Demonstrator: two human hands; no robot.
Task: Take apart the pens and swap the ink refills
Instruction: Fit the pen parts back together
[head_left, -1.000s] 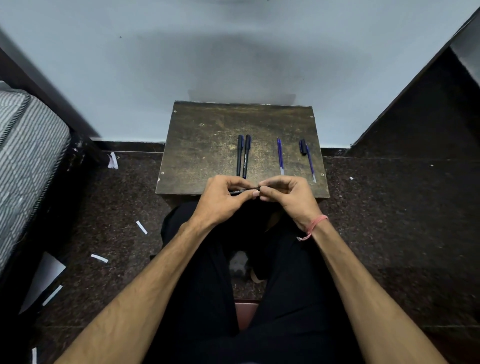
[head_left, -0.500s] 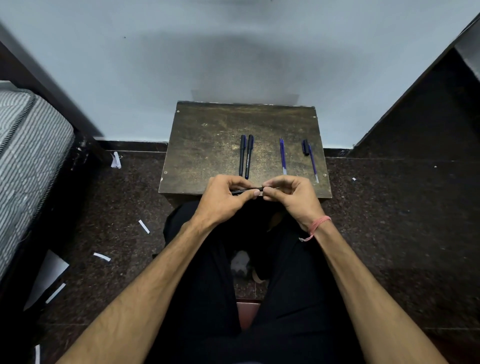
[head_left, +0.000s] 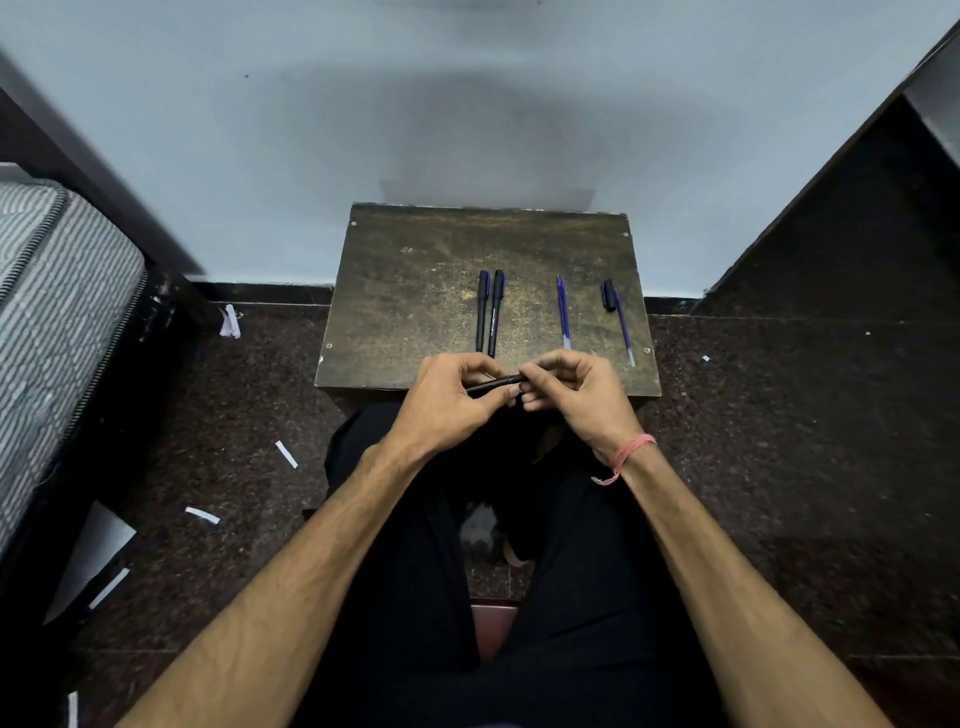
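A black pen barrel (head_left: 493, 384) lies level between both hands at the near edge of a small dark wooden table (head_left: 415, 291). My left hand (head_left: 447, 400) grips its left part and my right hand (head_left: 576, 395) pinches its right end, whose tip is hidden by fingers. Two capped black pens (head_left: 491, 312) lie side by side on the table just beyond the hands. To their right rest a blue refill (head_left: 563, 312), a small black cap (head_left: 608, 295) and another blue refill (head_left: 623, 327).
The table stands against a pale wall. A striped mattress (head_left: 57, 322) lies at the left and a dark cabinet side (head_left: 857, 223) at the right. White paper scraps (head_left: 202, 514) litter the dark speckled floor. My legs in black trousers fill the foreground.
Both hands stay at the table's near edge with the pen. The barrel now tilts slightly up to the right, and my right fingers have shifted along its end.
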